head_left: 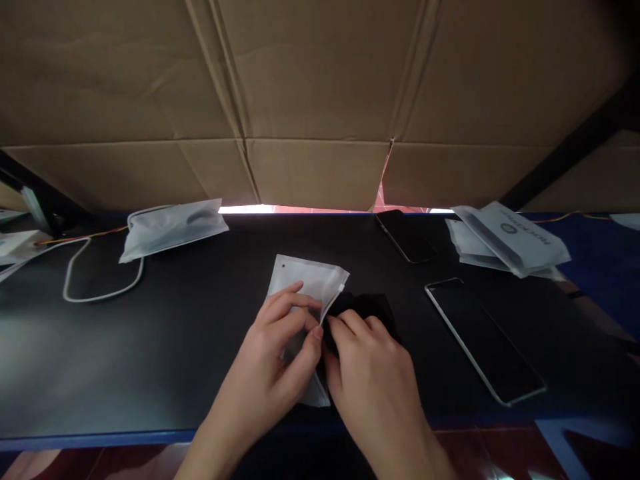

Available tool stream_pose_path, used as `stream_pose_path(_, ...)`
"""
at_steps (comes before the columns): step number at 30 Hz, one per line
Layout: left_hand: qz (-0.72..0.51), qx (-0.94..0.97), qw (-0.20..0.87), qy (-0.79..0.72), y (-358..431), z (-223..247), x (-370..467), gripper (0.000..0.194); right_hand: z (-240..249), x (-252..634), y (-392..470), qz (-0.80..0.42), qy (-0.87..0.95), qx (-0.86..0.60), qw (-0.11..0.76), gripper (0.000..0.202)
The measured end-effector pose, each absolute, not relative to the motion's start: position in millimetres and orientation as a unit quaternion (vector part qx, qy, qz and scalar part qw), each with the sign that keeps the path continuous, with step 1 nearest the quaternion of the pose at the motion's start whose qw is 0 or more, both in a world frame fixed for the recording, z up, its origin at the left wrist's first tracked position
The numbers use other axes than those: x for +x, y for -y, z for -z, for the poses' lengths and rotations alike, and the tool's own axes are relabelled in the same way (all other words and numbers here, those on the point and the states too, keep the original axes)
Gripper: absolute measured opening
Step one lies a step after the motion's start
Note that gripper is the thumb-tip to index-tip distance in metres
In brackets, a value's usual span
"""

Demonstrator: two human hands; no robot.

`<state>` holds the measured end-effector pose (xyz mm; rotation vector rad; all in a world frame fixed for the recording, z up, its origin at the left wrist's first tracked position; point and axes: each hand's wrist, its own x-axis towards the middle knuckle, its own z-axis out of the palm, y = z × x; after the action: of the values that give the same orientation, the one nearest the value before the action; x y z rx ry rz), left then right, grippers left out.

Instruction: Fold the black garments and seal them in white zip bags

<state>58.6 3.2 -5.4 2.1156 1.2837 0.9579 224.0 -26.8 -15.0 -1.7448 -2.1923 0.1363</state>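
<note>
A translucent white zip bag [307,275] lies at the middle of the black table, its open edge facing right. My left hand [280,343] pinches that edge between thumb and fingers. Just right of it, my right hand [367,360] is closed on a black item [367,307], which looks soft and sits at the bag's mouth. Its fingertips are partly hidden by the dark material, and how far the item reaches into the bag cannot be told.
On the black table [200,347], a filled bag [175,229] and a white cable [103,298] lie left. Toward the right are a dark phone [407,237], a larger phone [487,340] and stacked printed bags [517,237]. Cardboard [320,87] stands behind.
</note>
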Motion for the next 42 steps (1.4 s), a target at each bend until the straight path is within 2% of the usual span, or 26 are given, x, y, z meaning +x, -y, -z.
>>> stream_pose_path(5, -0.317, 0.777, 0.271, -0.471, 1.8, 5.9, 50.4, 0.030, 19.5, 217.7, 30.6, -0.098, 0.780, -0.585, 0.197, 0.010)
stream_pose_path(8, -0.255, 0.811, 0.268, -0.454, -0.8, 6.6, 32.0, 0.026, 19.2, 229.0, 35.2, -0.138, 0.815, -0.528, 0.194, 0.021)
stream_pose_path(11, -0.168, 0.862, 0.242, -0.413, -6.1, 12.3, 11.1, 0.049, 16.6, 240.8, 38.1, -0.177, 0.822, -0.510, 0.181, 0.028)
stream_pose_path(14, -0.136, 0.876, 0.191, -0.422, -8.5, 24.3, 0.7, 0.073, 12.9, 243.9, 40.0, -0.221, 0.824, -0.490, 0.181, 0.026)
stream_pose_path(17, -0.143, 0.872, 0.173, -0.436, -7.5, 33.7, 1.8, 0.081, 9.4, 242.4, 41.0, -0.272, 0.827, -0.452, 0.196, 0.028)
stream_pose_path(23, -0.156, 0.876, 0.223, -0.399, -3.7, 29.9, 9.5, 0.083, 14.1, 227.8, 39.0, -0.283, 0.822, -0.452, 0.198, 0.032)
stream_pose_path(28, -0.191, 0.865, 0.252, -0.389, -0.6, 27.2, 16.8, 0.084, 20.6, 202.7, 36.7, -0.238, 0.776, -0.548, 0.201, 0.050)
stream_pose_path(33, -0.176, 0.863, 0.234, -0.411, -3.3, 27.5, 7.1, 0.077, 4.4, 220.2, 32.6, -0.325, 0.798, -0.464, 0.208, 0.045)
stream_pose_path(36, -0.155, 0.863, 0.200, -0.438, -9.4, 28.6, -6.2, 0.066, -2.6, 242.1, 30.5, -0.354, 0.810, -0.417, 0.214, 0.049)
stream_pose_path(38, -0.139, 0.863, 0.175, -0.453, -13.3, 31.2, -12.3, 0.060, -0.1, 251.5, 29.9, -0.329, 0.820, -0.413, 0.223, 0.051)
stream_pose_path(42, -0.127, 0.865, 0.163, -0.457, -13.4, 37.3, -10.2, 0.064, 16.3, 251.7, 29.0, -0.224, 0.837, -0.455, 0.205, 0.042)
